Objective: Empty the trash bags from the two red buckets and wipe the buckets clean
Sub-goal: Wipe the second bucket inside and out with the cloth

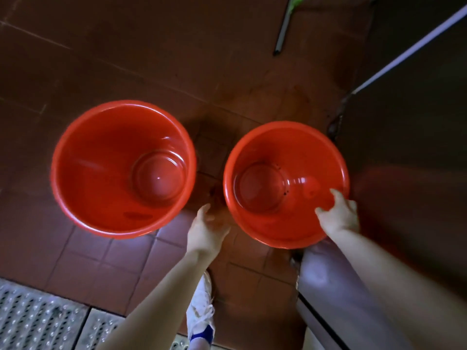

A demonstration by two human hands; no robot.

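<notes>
Two red buckets stand upright on the brown tiled floor, both without bags inside. The left bucket (pixel 101 173) is larger in view. The right bucket (pixel 303 157) has a few dark specks near its bottom. My right hand (pixel 340 214) hovers over the near right rim of the right bucket, fingers spread and holding nothing. Between the two buckets, low over the floor, my left hand (pixel 206 229) is relaxed with nothing in it. No trash bag or cloth is in view.
A steel cabinet (pixel 409 147) stands close to the right of the right bucket. A metal floor grate (pixel 38 322) lies at the lower left. A pole (pixel 284 29) leans at the top. My white shoe (pixel 201 311) is below the buckets.
</notes>
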